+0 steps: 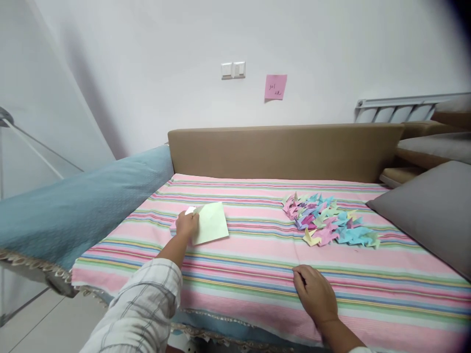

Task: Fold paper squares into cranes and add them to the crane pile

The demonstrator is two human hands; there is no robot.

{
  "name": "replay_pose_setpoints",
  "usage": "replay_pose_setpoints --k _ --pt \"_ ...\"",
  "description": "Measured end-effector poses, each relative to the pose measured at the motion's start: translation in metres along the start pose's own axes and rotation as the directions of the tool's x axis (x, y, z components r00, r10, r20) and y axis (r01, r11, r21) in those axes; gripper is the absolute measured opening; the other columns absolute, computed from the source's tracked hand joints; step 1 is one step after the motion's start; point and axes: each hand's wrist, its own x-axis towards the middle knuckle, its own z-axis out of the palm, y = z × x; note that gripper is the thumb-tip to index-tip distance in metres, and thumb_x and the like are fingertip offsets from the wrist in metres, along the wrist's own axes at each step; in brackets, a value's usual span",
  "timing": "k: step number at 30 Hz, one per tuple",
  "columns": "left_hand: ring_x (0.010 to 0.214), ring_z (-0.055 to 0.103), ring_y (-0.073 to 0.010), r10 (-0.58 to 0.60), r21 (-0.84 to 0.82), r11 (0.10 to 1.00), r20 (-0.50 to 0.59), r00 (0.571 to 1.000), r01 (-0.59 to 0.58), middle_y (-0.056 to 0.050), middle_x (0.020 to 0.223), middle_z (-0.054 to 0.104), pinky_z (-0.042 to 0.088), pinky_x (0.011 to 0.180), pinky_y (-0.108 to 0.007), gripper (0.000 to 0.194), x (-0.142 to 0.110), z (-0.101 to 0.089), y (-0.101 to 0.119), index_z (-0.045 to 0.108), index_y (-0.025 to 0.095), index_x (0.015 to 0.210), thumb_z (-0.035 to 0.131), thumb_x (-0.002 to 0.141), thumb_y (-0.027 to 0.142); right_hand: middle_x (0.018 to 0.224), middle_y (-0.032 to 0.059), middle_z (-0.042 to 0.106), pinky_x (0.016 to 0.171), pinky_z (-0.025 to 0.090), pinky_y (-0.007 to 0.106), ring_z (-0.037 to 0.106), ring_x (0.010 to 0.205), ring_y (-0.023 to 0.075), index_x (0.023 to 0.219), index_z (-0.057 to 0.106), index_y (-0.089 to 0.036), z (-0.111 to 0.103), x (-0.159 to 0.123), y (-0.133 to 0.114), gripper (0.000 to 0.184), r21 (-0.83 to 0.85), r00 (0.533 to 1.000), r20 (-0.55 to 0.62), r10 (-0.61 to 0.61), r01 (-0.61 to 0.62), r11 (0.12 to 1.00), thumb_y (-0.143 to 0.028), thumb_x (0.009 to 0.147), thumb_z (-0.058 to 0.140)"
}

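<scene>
My left hand [187,224] is closed on the left edge of a pale green square sheet of paper [211,224], thumb on top. Under and beside that hand, bits of pink paper [173,227] and white paper [190,210] show, mostly covered by the fingers. My right hand [316,294] rests on the striped cloth [253,274] near the front, its fingers curled in and nothing visible in it. Beyond it lies a loose pile of folded paper figures [327,223] in pink, blue, yellow, green and purple; they look like paper cranes.
A brown backrest [287,152] runs along the far side. On the right leans a grey cushion [430,211], with more cushions behind it. A blue-covered armrest [91,201] bounds the left. A pink note [275,87] and switches [233,70] are on the wall.
</scene>
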Motion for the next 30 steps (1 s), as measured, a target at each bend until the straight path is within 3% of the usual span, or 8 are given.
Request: replay_pose_setpoints --k 4,9,11,14,17,22,26,30 --pt "0.126 0.038 -0.0408 -0.016 0.148 0.989 0.032 0.999 0.012 -0.018 0.131 0.05 0.018 0.103 -0.061 0.022 -0.003 0.004 0.001 0.07 0.015 0.073 0.056 0.074 0.032 0.088 0.005 0.064 0.074 0.04 0.031 0.058 0.083 0.0195 0.086 0.061 -0.021 0.002 0.0 0.001 0.022 -0.007 1.0 -0.005 -0.006 0.006 1.0 -0.029 0.088 0.041" --pt "0.13 0.035 -0.031 0.195 0.143 0.967 0.117 0.974 -0.211 -0.007 0.144 0.039 0.013 0.108 -0.059 0.034 -0.03 -0.008 0.045 0.067 0.024 0.103 0.039 0.088 0.035 0.086 0.0051 0.064 0.074 0.039 0.031 0.056 0.081 0.0195 0.085 0.061 -0.02 0.003 0.001 0.001 0.022 -0.008 1.0 -0.016 -0.009 0.009 1.0 -0.027 0.087 0.04" --pt "0.129 0.038 -0.0285 0.406 0.097 0.904 0.113 0.907 -0.417 -0.005 0.141 0.042 0.014 0.107 -0.059 0.035 -0.057 -0.01 0.063 0.064 0.028 0.11 0.035 0.09 0.034 0.085 0.005 0.064 0.075 0.039 0.031 0.056 0.081 0.0193 0.084 0.061 -0.02 0.001 0.002 0.0 0.022 -0.009 1.0 -0.02 -0.008 0.008 1.0 -0.027 0.087 0.04" --pt "0.129 0.038 -0.0266 0.646 0.109 0.742 0.146 0.749 -0.661 -0.005 0.14 0.044 0.013 0.107 -0.06 0.031 -0.114 0.001 0.073 0.063 0.032 0.111 0.044 0.087 0.026 0.085 0.0045 0.064 0.076 0.038 0.03 0.056 0.082 0.0189 0.085 0.062 -0.02 -0.003 0.003 -0.003 0.022 -0.018 1.0 -0.017 0.01 -0.01 1.0 -0.025 0.086 0.04" --pt "0.125 0.042 -0.0286 0.719 0.11 0.635 0.28 0.637 -0.765 -0.007 0.138 0.047 0.016 0.105 -0.063 0.036 -0.172 0.026 0.058 0.063 0.034 0.11 0.055 0.079 0.018 0.085 0.0044 0.064 0.077 0.039 0.03 0.056 0.082 0.0187 0.085 0.062 -0.02 -0.005 0.004 -0.006 0.022 -0.022 1.0 -0.013 0.014 -0.014 1.0 -0.024 0.086 0.041" --pt "0.121 0.046 -0.0314 0.651 0.055 0.679 0.417 0.635 -0.732 -0.007 0.132 0.053 0.023 0.099 -0.068 0.038 -0.231 0.063 0.027 0.062 0.037 0.111 0.055 0.08 0.018 0.101 0.0088 0.063 0.084 0.041 0.035 0.054 0.094 0.022 0.107 0.058 -0.016 -0.005 0.0 -0.004 0.028 -0.004 0.994 -0.103 -0.024 0.024 1.0 -0.024 0.083 0.046" --pt "0.121 0.046 -0.0317 0.659 0.011 0.689 0.405 0.633 -0.724 -0.006 0.129 0.056 0.018 0.099 -0.071 0.039 -0.242 0.074 0.03 0.059 0.039 0.114 0.054 0.081 0.02 0.116 0.0125 0.055 0.094 0.038 0.041 0.047 0.109 0.0247 0.116 0.054 -0.016 -0.005 -0.004 -0.004 0.037 0.009 0.966 -0.144 -0.215 0.219 0.976 -0.023 0.081 0.047" --pt "0.115 0.05 -0.0285 0.696 -0.037 0.655 0.42 0.583 -0.755 -0.004 0.127 0.057 0.018 0.101 -0.067 0.038 -0.242 0.078 0.04 0.058 0.04 0.115 0.053 0.082 0.022 0.115 0.0096 0.052 0.092 0.039 0.041 0.047 0.105 0.0241 0.104 0.063 -0.021 -0.008 -0.004 -0.004 0.031 0.022 0.965 -0.072 -0.252 0.254 0.967 -0.016 0.076 0.049"
